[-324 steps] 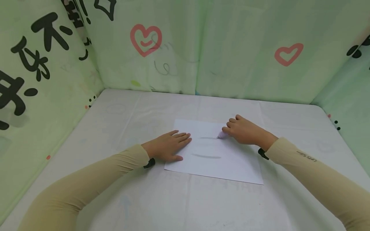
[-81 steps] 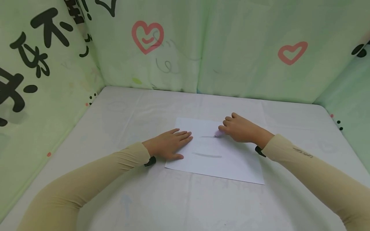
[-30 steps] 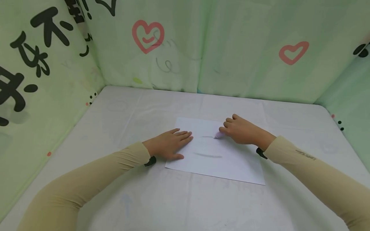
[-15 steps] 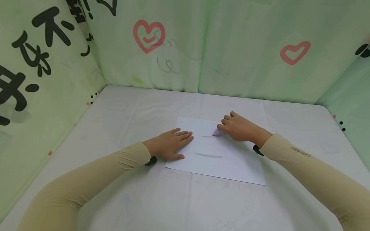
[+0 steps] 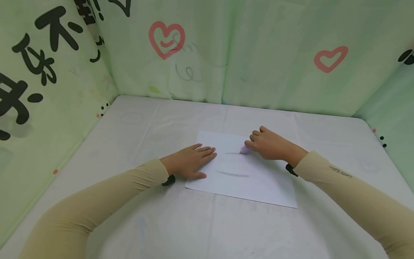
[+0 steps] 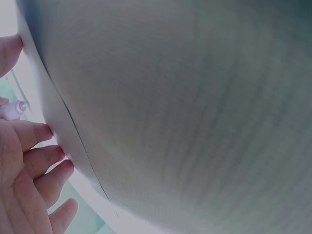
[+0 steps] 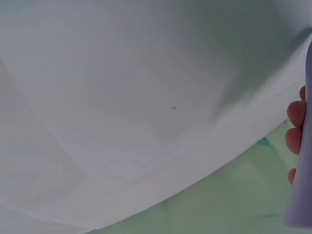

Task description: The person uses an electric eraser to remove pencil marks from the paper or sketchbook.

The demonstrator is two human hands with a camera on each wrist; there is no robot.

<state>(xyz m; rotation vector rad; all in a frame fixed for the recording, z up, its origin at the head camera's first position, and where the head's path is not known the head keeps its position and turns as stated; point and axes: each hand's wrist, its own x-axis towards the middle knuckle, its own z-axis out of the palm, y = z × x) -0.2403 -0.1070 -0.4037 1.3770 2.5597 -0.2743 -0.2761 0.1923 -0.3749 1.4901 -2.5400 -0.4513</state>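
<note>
A white sheet of paper lies on the table and bears two grey strokes, a longer lower stroke and a shorter, fainter upper stroke. My left hand rests on its left edge with fingers spread. My right hand grips a thick lilac pen-shaped tool, its tapered tip at the right end of the upper stroke. In the right wrist view the tool widens toward its blunt end, with fingertips curled round it. The left wrist view shows its narrow tip beyond my left hand.
A white cloth covers the table. Green printed curtains stand along the back and both sides, with red hearts and black characters. Dark bands show at both wrists.
My right hand shifts slightly back and forth with the lilac tool, now a little right of half a second ago. The upper stroke shows shorter than in the oldest frame. My left hand stays put.
</note>
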